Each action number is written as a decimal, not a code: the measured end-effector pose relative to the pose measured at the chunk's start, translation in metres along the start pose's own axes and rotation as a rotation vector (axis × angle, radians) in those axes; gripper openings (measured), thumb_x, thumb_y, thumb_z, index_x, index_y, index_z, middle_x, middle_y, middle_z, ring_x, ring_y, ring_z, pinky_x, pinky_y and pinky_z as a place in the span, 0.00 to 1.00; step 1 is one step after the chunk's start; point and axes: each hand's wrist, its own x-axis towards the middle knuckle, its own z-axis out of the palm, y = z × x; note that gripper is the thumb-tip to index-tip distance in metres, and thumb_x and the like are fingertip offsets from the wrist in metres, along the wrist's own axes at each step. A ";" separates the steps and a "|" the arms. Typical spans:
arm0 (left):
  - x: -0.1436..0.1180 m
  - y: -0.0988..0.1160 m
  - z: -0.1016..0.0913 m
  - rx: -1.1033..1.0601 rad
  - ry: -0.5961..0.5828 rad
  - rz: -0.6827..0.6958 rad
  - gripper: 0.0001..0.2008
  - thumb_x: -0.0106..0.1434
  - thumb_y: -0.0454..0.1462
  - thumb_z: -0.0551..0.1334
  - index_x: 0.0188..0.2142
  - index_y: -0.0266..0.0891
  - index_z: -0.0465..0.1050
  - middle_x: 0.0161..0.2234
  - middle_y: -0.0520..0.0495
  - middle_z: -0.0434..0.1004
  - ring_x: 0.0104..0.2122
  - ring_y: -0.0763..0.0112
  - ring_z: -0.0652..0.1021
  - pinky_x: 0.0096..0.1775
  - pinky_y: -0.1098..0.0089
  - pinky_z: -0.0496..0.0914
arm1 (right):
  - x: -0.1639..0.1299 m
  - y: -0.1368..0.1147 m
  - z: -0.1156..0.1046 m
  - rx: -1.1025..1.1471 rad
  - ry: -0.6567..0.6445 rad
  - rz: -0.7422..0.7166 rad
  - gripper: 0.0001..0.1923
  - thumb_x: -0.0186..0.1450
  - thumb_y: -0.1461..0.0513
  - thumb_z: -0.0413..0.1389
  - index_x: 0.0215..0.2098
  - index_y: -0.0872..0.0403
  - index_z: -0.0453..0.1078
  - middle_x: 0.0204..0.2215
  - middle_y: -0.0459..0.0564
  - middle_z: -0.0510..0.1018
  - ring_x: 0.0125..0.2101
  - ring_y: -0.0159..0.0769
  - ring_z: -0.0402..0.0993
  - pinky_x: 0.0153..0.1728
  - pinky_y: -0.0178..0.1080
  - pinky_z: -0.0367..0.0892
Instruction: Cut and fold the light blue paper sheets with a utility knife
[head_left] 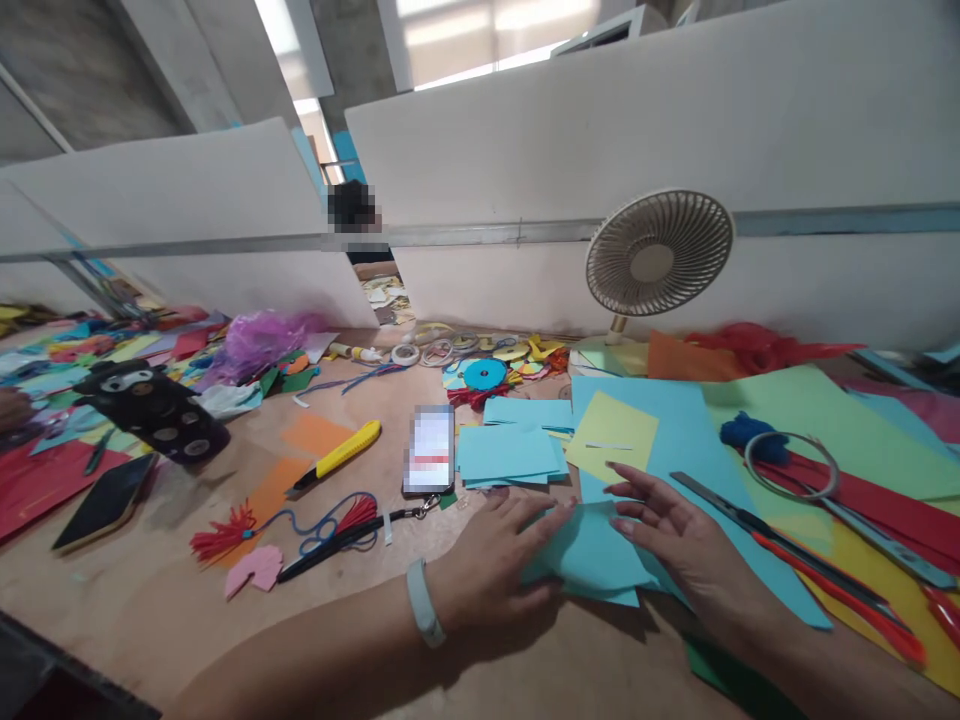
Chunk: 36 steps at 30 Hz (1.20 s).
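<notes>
Left hand (491, 560) and right hand (679, 545) flat, fingers spread, pressing blue paper (592, 555) just right of phone (430, 450); gripping nothing.

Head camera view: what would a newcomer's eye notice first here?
Both hands, the left hand and right hand, press flat on a light blue paper sheet at the table's near edge. Behind them, a white desk fan stands against the partition, and a yellow utility knife lies to the left.

Only one camera is looking here, from the person's head, facing forward and down over the table (187, 610). It is sitting close to both hands at the bottom of the frame, with white partitions (675, 130) filling the top.
</notes>
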 end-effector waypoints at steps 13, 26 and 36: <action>0.022 0.001 -0.016 0.117 -0.016 -0.049 0.53 0.57 0.59 0.66 0.71 0.46 0.39 0.63 0.36 0.63 0.56 0.46 0.70 0.57 0.46 0.60 | 0.007 -0.012 0.005 0.064 0.054 -0.122 0.31 0.48 0.54 0.73 0.49 0.47 0.76 0.43 0.50 0.78 0.42 0.39 0.75 0.46 0.42 0.72; 0.017 0.006 -0.007 0.106 -0.056 -0.143 0.48 0.61 0.46 0.67 0.71 0.47 0.38 0.60 0.36 0.66 0.55 0.48 0.71 0.52 0.49 0.68 | 0.004 -0.006 0.003 -0.085 -0.023 -0.052 0.33 0.48 0.50 0.71 0.49 0.51 0.74 0.46 0.54 0.77 0.49 0.46 0.72 0.52 0.50 0.68; 0.009 0.002 0.006 0.028 -0.035 -0.108 0.51 0.55 0.67 0.60 0.67 0.40 0.53 0.57 0.33 0.67 0.54 0.45 0.70 0.53 0.47 0.66 | 0.004 0.001 0.005 -0.103 -0.022 0.081 0.32 0.52 0.55 0.69 0.54 0.47 0.67 0.62 0.58 0.66 0.60 0.48 0.65 0.53 0.49 0.69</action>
